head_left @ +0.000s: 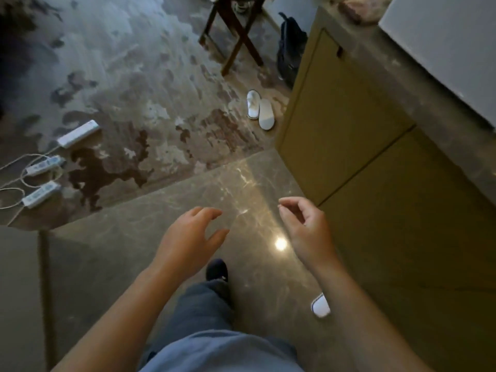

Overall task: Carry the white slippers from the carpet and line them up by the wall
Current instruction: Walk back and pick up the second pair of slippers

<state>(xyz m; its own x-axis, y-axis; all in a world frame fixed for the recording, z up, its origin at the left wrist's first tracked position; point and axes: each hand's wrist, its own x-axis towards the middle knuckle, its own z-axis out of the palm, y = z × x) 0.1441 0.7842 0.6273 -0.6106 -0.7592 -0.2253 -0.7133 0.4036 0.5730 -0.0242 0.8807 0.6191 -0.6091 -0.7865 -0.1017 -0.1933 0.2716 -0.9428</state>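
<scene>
Two white slippers lie side by side on the patterned carpet, close to the corner of a tan cabinet: one upright slipper and one turned sole-up slipper. A third white slipper rests on the glossy stone floor beside the cabinet, partly hidden by my right forearm. My left hand and my right hand hover over the stone floor, well short of the carpet. Both hands hold nothing, fingers loosely curled and apart.
The tan cabinet runs along the right. A folding wooden stand and a dark backpack stand beyond the slippers. Three white power strips with cords lie on the carpet at left. My dark shoe is on the stone floor.
</scene>
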